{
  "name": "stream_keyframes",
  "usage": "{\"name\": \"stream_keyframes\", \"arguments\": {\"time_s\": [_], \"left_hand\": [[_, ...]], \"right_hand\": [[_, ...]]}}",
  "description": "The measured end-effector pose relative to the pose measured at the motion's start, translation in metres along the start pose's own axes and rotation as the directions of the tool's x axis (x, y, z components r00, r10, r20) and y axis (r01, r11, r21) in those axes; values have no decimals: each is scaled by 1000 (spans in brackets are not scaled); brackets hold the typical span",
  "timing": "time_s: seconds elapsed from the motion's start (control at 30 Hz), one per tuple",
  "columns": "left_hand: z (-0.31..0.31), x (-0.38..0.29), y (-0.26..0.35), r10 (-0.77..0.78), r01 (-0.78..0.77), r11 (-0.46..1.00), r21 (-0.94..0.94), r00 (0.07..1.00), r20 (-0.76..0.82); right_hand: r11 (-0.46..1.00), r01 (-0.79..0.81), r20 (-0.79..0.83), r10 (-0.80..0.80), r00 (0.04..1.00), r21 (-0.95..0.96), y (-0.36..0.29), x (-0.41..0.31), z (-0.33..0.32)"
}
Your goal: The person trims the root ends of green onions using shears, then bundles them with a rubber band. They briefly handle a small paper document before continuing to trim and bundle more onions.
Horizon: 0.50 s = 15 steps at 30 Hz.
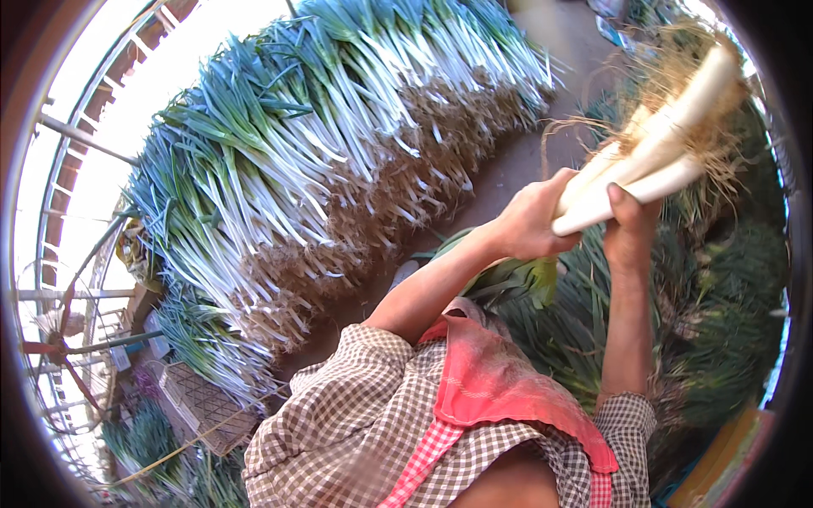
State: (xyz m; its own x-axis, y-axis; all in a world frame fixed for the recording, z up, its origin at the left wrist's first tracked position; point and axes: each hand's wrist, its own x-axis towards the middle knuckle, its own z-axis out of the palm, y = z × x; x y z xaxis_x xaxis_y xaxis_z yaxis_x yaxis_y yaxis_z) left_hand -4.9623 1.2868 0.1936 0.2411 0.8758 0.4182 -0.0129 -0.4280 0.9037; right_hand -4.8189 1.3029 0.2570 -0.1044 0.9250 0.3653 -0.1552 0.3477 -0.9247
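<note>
My left hand (537, 213) is closed around a small bunch of leeks (660, 140), where the white shafts meet it. Against the near side of the same bunch, my right hand (632, 219) grips the white shafts with its thumb across them. The tangled brown roots point up and to the right, away from me. Green leaves (540, 279) hang below my hands, partly hidden by my left forearm.
A long pile of leeks (356, 140) with roots towards me spans the upper left. More leafy greens (730, 317) lie at the right. A crate (203, 406) and a spoked wheel (56, 348) stand at the lower left.
</note>
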Motion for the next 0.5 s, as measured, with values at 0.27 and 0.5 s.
{"name": "stream_keyframes", "arguments": {"time_s": [0.27,0.5], "left_hand": [[-225,40,47,357,-199,831,520,907,-224],[-383,99,79,637,-376,373,848,768,61]], "right_hand": [[920,298,206,-352,913,255,27,136,178],[970,117,541,-218,813,215,1,178,297]]}}
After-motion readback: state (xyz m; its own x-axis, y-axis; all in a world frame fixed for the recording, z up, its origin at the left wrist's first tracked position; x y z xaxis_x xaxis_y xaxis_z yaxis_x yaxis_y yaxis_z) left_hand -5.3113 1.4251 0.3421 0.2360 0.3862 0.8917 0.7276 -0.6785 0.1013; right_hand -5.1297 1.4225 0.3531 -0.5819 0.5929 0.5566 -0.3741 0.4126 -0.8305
